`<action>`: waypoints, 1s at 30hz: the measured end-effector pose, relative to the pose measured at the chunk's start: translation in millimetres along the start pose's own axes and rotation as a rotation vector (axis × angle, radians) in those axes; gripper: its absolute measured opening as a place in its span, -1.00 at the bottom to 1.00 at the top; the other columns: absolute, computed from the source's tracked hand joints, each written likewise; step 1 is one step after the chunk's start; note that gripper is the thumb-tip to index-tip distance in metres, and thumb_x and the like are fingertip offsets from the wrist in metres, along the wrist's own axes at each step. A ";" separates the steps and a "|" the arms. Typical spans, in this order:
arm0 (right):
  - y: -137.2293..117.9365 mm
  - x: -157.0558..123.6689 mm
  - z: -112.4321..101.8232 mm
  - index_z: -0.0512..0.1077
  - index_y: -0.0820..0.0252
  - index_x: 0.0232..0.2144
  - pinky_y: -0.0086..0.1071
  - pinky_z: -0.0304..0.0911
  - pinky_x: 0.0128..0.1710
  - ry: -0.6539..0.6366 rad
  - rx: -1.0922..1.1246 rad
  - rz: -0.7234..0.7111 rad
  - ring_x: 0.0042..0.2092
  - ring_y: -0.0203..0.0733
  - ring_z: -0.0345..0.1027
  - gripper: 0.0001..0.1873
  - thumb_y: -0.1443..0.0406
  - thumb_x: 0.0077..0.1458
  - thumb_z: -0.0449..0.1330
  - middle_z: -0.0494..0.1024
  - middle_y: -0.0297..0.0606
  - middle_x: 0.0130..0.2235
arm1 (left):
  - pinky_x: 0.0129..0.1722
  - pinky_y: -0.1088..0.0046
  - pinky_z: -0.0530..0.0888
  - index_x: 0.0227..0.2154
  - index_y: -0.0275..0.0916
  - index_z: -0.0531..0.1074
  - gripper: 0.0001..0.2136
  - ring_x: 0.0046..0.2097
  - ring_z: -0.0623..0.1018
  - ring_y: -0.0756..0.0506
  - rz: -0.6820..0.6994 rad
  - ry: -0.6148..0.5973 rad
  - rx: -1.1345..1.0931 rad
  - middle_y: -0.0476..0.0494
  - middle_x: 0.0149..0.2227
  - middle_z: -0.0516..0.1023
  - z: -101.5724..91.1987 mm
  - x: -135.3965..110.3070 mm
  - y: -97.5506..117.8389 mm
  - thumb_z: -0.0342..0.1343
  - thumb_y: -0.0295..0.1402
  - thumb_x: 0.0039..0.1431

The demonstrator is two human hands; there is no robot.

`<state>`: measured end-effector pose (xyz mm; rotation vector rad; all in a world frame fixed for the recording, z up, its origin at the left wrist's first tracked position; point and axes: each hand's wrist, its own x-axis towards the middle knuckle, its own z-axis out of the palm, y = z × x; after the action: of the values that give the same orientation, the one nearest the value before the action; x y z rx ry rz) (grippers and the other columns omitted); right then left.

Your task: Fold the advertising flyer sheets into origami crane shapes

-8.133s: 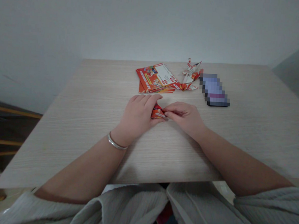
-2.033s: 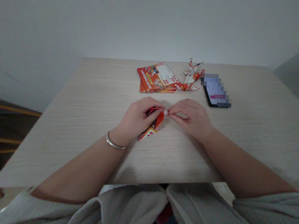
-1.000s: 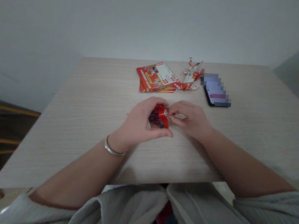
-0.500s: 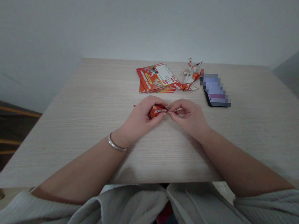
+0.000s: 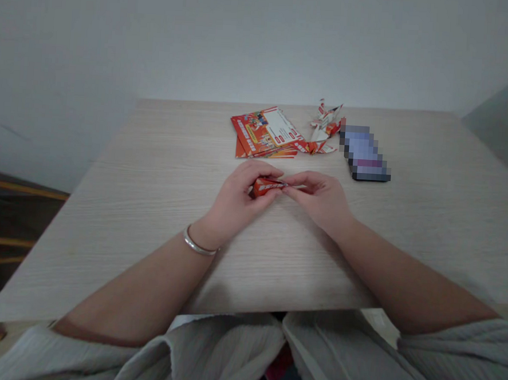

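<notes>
Over table (image 5: pixel 152 161), one folded red paper piece (image 5: pixel 265 186) gripped by left hand (image 5: pixel 237 193), its tip pinched by right hand (image 5: pixel 326 199). One bracelet (image 5: pixel 197 247) worn on left wrist. Beyond: one fanned card stack (image 5: pixel 253 134), cards uncountable; folded paper scraps (image 5: pixel 320 135), count unclear, heaped alongside; one phone (image 5: pixel 366 154) laid right.

A phone (image 5: pixel 365 155) lies on the wood-grain table (image 5: pixel 161 155) before a pale wall (image 5: pixel 263 41)
</notes>
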<state>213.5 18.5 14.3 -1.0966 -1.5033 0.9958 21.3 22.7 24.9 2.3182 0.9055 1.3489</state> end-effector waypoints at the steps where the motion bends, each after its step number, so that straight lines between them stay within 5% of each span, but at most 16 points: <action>1: -1.4 -0.7 -0.2 0.63 0.06 -0.40 -0.27 0.52 -0.27 0.010 -0.015 -0.023 -0.31 -0.18 0.56 -0.91 0.25 -0.05 0.38 0.69 -0.34 -0.36 | -0.04 0.32 0.51 -0.14 -0.18 0.48 -0.85 -0.10 0.59 -0.08 0.010 0.009 -0.012 -0.09 -0.16 0.62 0.5 0.2 -0.4 0.23 -0.36 0.24; 11: -12.8 -3.1 -8.2 0.61 0.04 -0.36 -0.18 0.42 -0.07 0.050 -0.333 -0.464 -0.19 -0.14 0.55 -0.93 0.34 0.09 0.32 0.70 -0.33 -0.28 | -0.01 0.32 0.54 -0.29 -0.19 0.51 -0.96 -0.11 0.61 -0.07 -0.045 0.070 -0.186 -0.09 -0.22 0.63 1.0 -1.6 3.1 0.26 -0.38 0.24; 23: -7.5 -1.8 -7.8 0.53 0.04 -0.39 -0.12 0.38 -0.03 0.043 -0.254 -0.381 -0.16 -0.12 0.52 -0.93 0.35 0.06 0.31 0.66 -0.30 -0.28 | 0.17 0.17 0.49 -0.33 -0.17 0.52 -0.85 -0.13 0.64 -0.07 -0.101 0.068 -0.192 -0.09 -0.23 0.67 -0.5 -2.8 5.9 0.25 -0.22 0.27; 30: -8.6 -0.8 -9.0 0.50 0.05 -0.40 -0.13 0.36 -0.05 0.027 -0.284 -0.460 -0.18 -0.13 0.51 -0.89 0.39 0.06 0.30 0.64 -0.32 -0.30 | 0.24 0.11 0.45 -0.34 -0.16 0.53 -0.88 -0.14 0.64 -0.07 -0.090 0.061 -0.218 -0.07 -0.23 0.68 -0.6 -2.6 7.1 0.28 -0.26 0.25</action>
<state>221.2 16.1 23.9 -0.8889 -1.8053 0.4585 22.4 15.6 27.4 2.0598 0.8253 1.4121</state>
